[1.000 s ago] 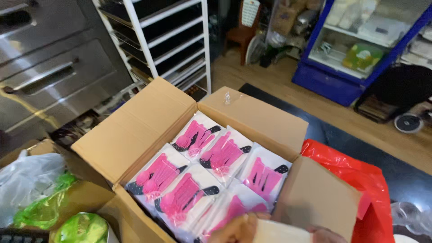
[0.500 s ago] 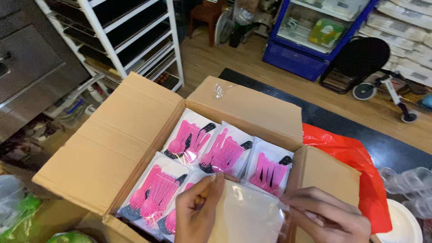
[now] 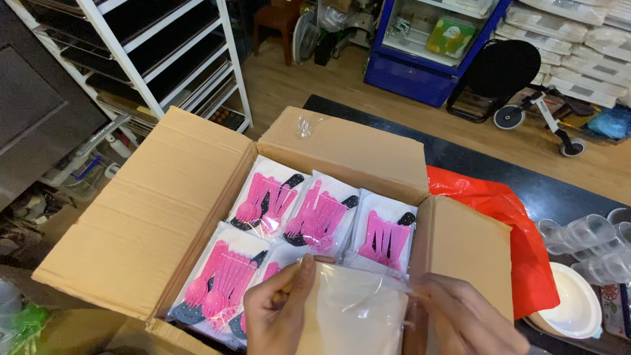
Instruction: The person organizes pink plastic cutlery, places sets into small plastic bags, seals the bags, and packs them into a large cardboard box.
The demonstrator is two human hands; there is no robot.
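An open cardboard box [image 3: 164, 217] holds several clear packets of pink cutlery [image 3: 322, 213]. Over the box's near right corner I hold a clear plastic bag with white contents [image 3: 358, 312]. My left hand [image 3: 279, 315] grips the bag's left edge, thumb on top. My right hand [image 3: 460, 319] pinches its upper right corner. The bag covers part of the near packets.
A red plastic bag [image 3: 519, 230] lies right of the box, with a white bowl [image 3: 575, 302] and stacked clear cups [image 3: 591, 246] beyond it. A white shelf rack [image 3: 164, 72] stands at the back left, a blue display fridge [image 3: 434, 46] and a small scooter [image 3: 545, 118] behind.
My hands and the clear bag have come up into view over the box's near corner. The view has tilted down and closer to the box.
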